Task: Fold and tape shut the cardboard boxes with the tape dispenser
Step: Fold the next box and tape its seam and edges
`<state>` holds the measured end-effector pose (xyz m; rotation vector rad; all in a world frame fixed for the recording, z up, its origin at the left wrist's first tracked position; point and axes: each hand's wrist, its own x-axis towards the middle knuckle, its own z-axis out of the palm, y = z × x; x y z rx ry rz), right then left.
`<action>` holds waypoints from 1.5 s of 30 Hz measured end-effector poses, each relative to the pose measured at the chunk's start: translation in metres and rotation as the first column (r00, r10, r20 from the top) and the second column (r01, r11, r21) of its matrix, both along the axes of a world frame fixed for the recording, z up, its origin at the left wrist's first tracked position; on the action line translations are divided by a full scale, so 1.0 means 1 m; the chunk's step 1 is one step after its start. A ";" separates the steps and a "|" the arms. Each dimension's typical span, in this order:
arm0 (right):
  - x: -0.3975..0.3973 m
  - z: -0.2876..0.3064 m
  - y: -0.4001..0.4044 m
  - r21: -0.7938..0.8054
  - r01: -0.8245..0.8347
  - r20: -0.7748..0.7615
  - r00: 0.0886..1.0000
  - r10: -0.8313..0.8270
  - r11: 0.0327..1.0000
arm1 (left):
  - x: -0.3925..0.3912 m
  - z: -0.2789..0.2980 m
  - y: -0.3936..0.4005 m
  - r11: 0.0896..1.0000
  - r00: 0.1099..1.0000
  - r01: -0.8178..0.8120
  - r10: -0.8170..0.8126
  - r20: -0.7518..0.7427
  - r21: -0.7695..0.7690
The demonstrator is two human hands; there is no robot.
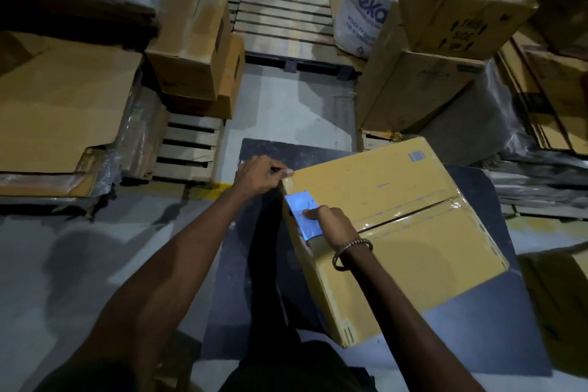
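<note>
Dark mat: closed yellow-brown cardboard box, seam taped.

The cardboard box is yellow-brown and lies closed on a dark surface, turned at an angle so that one corner points toward the person. Its two top flaps meet in a seam that runs across the lid from the box's left edge to its right edge, and clear glossy tape lies along that seam, wrinkled at the right end. A small pale printed label sits near the box's far corner. At the left end of the seam a shiny blue-white piece, seemingly part of the tape dispenser, lies flat over the box's edge.
</note>
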<state>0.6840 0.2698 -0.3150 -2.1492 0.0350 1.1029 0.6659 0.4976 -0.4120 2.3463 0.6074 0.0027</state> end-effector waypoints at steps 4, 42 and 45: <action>-0.008 -0.006 -0.013 -0.010 0.016 0.017 1.000 -0.016 1.000 | -0.002 -0.002 -0.002 1.000 1.000 -0.017 0.017 0.008 -0.008; -0.064 -0.019 -0.125 -0.117 -0.278 0.176 0.939 0.295 0.954 | -0.036 -0.017 -0.121 0.840 0.934 0.357 -0.317 -0.162 0.410; -0.071 -0.012 -0.153 -0.126 -0.246 0.172 0.949 0.266 0.961 | -0.036 -0.019 -0.121 0.849 0.935 0.355 -0.319 -0.154 0.391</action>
